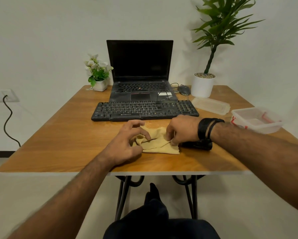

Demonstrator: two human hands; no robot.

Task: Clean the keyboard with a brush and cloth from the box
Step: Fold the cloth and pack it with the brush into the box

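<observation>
A: Keyboard (pixel 144 110) — where?
B: Black, flat on the desk (pixel 58 140), at 12 o'clock from both hands, just in front of the open laptop (pixel 141 71). Neither hand touches it.

A: Cloth?
B: Yellow cloth (pixel 159 144), crumpled, lying on the desk at 6 o'clock from the keyboard, near it but apart. It sits between the two hands.

A: Left hand (pixel 125 145) grip?
B: Fingers curled, pinching the cloth's left edge; the cloth is at 3 o'clock from that hand.

A: Right hand (pixel 182 130)?
B: Fingertips bent down, pinching a fold at the cloth's right side; the cloth is at 8 o'clock from it. Black bands on that wrist.

A: Brush?
B: A dark thing (pixel 196 144) lies on the desk under the right wrist, just beside the cloth at 3 o'clock. Cannot tell what it is.

A: Box?
B: Clear plastic box (pixel 257 120), open, at 3 o'clock from the right hand, near the desk's right edge. Its lid (pixel 211 106) lies flat at 10 o'clock from the box, just apart from it.

A: Rest?
B: Mouse (pixel 183 89) at 1 o'clock from the keyboard, white-potted tall plant (pixel 203 83) beside it, small flower pot (pixel 99 80) at 9 o'clock from the laptop.
</observation>
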